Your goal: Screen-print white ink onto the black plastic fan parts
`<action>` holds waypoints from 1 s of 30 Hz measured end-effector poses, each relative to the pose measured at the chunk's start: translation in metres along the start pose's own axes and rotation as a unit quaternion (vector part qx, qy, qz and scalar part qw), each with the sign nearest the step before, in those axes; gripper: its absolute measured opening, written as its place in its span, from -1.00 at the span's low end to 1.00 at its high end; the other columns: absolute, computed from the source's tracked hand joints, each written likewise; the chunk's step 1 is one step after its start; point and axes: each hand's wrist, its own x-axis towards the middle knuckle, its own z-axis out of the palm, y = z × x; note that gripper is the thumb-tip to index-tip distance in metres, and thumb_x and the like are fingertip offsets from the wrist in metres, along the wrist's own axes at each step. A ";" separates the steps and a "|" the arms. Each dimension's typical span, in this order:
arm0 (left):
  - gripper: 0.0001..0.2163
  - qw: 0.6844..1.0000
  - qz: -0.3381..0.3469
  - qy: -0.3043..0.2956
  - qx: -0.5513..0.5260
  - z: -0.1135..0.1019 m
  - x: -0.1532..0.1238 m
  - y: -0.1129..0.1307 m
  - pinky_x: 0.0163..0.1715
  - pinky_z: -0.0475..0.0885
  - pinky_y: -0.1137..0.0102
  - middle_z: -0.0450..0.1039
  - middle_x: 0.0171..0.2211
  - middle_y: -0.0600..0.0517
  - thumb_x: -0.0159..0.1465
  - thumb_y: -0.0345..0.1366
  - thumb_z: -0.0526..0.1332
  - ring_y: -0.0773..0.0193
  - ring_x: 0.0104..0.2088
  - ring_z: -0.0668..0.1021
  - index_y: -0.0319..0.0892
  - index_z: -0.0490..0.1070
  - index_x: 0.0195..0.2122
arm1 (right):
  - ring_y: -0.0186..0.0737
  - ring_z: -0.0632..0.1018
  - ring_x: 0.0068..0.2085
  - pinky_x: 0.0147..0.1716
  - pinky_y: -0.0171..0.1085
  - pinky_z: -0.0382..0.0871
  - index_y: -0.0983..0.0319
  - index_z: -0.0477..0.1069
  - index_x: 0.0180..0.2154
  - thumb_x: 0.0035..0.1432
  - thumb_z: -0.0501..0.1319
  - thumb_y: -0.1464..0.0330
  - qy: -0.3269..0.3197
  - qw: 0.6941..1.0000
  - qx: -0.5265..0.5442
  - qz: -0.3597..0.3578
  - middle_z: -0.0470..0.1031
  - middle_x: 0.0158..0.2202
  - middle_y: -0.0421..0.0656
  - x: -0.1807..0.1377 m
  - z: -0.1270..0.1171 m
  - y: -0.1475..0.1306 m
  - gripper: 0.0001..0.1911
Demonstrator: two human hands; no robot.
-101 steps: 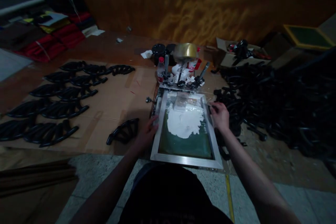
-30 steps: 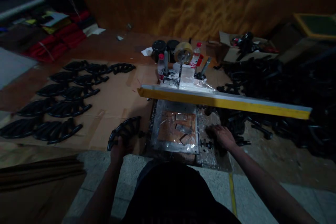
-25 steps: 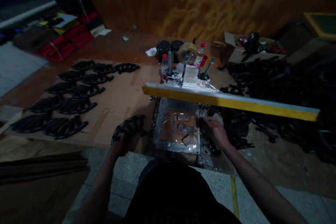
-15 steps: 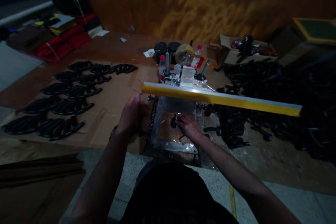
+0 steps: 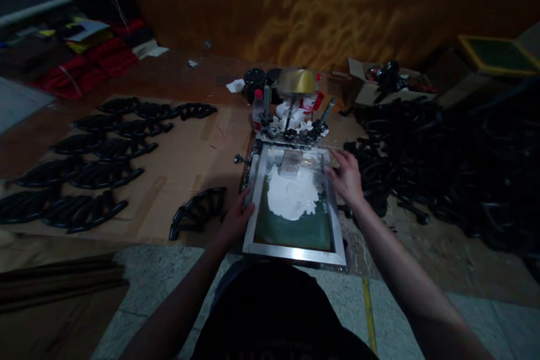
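An aluminium-edged screen printing frame lies flat in front of me, its green mesh partly covered with thick white ink. A flat, blurred squeegee-like piece rests at the far end of the ink. My left hand is beside the frame's left edge, thumb and fingers apart, fingertips at the rim. Over the far right edge, my right hand has its fingers spread and holds nothing. Whatever lies under the screen is hidden. Left of my left hand lies a curved, ribbed black part on cardboard.
Rows of similar black parts cover the cardboard at left. A dark heap of parts fills the right side. Behind the frame stand clamps, a tape roll and a bottle. An open carton stands farther back.
The raised screen frame has come down flat. My right hand has moved from the black piece on the base to the frame's right edge. A black part now lies on the cardboard by my left hand.
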 end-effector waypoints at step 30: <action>-0.38 0.999 -0.032 -0.007 -0.009 0.006 0.013 -0.016 -0.30 0.51 0.33 0.60 -0.25 -0.08 0.24 -0.12 0.21 0.14 -0.29 0.60 -0.26 0.21 0.30 | -0.11 0.51 -0.04 -0.13 -0.26 0.34 0.21 0.37 0.14 0.27 0.15 0.36 -0.260 0.944 0.102 -0.177 0.53 -0.04 -0.06 -0.012 0.000 -0.088 -0.59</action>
